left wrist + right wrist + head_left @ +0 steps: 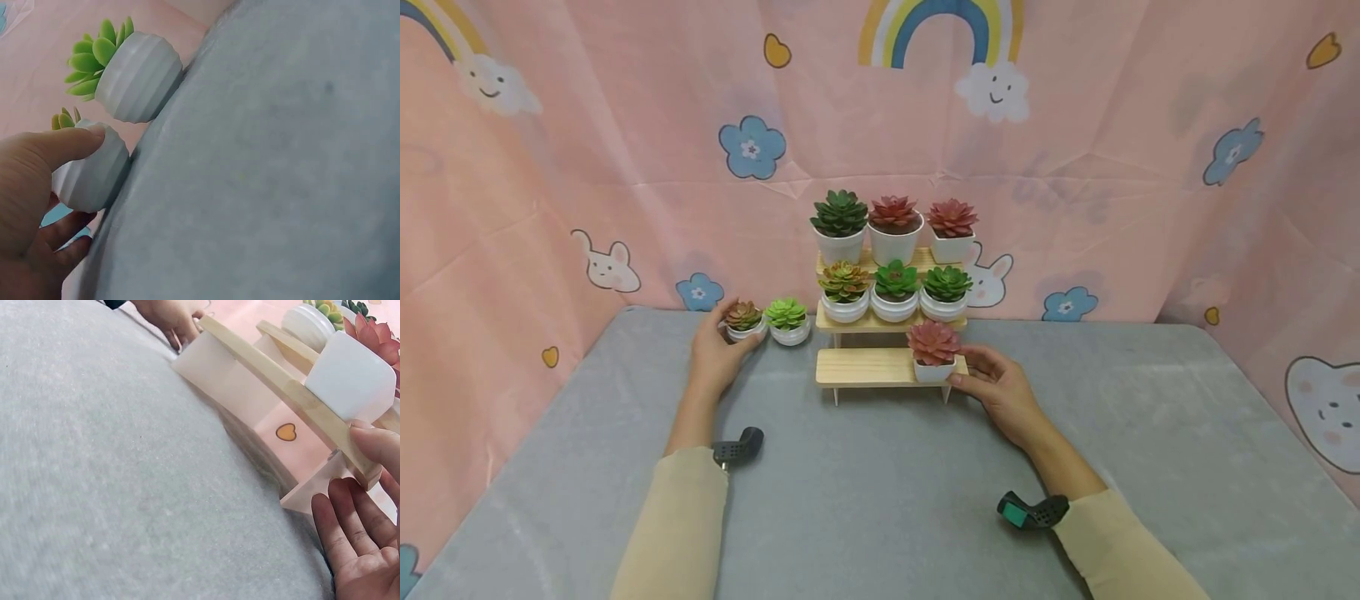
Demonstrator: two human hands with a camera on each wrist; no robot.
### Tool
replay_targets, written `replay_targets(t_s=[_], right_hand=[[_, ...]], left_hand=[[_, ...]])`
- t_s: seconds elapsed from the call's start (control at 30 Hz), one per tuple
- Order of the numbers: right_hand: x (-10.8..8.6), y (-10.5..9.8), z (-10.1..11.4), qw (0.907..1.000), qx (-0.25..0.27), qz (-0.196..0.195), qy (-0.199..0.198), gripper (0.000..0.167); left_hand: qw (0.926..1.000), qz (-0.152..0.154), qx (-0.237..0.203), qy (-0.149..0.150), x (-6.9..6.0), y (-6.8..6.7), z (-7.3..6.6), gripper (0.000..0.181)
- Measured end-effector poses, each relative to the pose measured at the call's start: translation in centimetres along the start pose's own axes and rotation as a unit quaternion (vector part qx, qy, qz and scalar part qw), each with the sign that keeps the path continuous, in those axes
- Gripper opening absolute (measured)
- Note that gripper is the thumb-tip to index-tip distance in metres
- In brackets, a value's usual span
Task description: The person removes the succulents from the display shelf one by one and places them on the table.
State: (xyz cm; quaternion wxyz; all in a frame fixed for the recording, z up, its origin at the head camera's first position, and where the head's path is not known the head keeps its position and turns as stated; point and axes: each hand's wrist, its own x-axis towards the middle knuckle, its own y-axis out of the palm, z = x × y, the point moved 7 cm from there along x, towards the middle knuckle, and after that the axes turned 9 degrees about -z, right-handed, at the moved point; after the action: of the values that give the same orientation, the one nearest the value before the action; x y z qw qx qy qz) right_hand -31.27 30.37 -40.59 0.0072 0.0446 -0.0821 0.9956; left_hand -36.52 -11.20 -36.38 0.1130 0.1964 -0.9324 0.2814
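Observation:
On the left of the table, my left hand (pixel 716 354) holds a small reddish-brown succulent in a ribbed white pot (pixel 94 172), thumb against the pot's side and fingers around the other. Right beside it stands a light-green succulent (pixel 787 317) in a similar pot. My right hand (pixel 1003 396) is at the right end of the wooden tiered stand's lowest step (pixel 865 367). Its thumb lies by the plank's edge, with the other fingers extended near the side leg. A pink succulent in a square white pot (pixel 350 378) sits on that step, beside the thumb.
The middle step carries several succulents in round white pots (pixel 895 308). Along the top step stand a dark-green succulent (pixel 839 215) and two red ones (pixel 893 215). Behind the grey table (pixel 865 500) hangs a pink patterned cloth (pixel 647 158).

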Motion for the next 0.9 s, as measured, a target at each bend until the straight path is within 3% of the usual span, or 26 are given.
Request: replay_targets(t_s=[0.1, 0.23, 0.4, 0.57, 0.7, 0.8, 0.9], right_hand=[[-0.1, 0.0, -0.1, 1.0000, -0.005, -0.001, 0.003, 0.057], [-0.1, 0.0, -0.1, 1.0000, -0.008, -0.001, 0.005, 0.058], [-0.1, 0.0, 0.0, 1.0000, -0.004, -0.001, 0.007, 0.058], [0.0, 0.0, 0.0, 1.0000, 0.000, -0.001, 0.007, 0.058], [0.0, 0.0, 0.0, 1.0000, 0.003, 0.000, 0.008, 0.058], [0.0, 0.0, 0.0, 1.0000, 0.006, -0.001, 0.008, 0.058], [0.0, 0.0, 0.0, 0.9999, 0.009, 0.001, 0.009, 0.057]], left_hand=[[0.9994, 0.002, 0.032, 0.013, 0.0, -0.3, -0.9, 0.071], [0.9985, -0.017, 0.044, 0.026, -0.2, -1.2, -3.3, 0.066], [0.9944, -0.074, 0.000, 0.075, -0.6, -2.6, -7.9, 0.053], [0.9798, -0.109, -0.072, 0.151, -2.0, -3.0, -13.1, 0.040], [0.9718, -0.071, -0.106, 0.199, -3.8, -1.9, -16.5, 0.034], [0.9660, -0.021, -0.102, 0.237, -5.0, -0.6, -18.3, 0.034], [0.9556, 0.038, -0.108, 0.271, -6.3, 1.0, -19.6, 0.035]])
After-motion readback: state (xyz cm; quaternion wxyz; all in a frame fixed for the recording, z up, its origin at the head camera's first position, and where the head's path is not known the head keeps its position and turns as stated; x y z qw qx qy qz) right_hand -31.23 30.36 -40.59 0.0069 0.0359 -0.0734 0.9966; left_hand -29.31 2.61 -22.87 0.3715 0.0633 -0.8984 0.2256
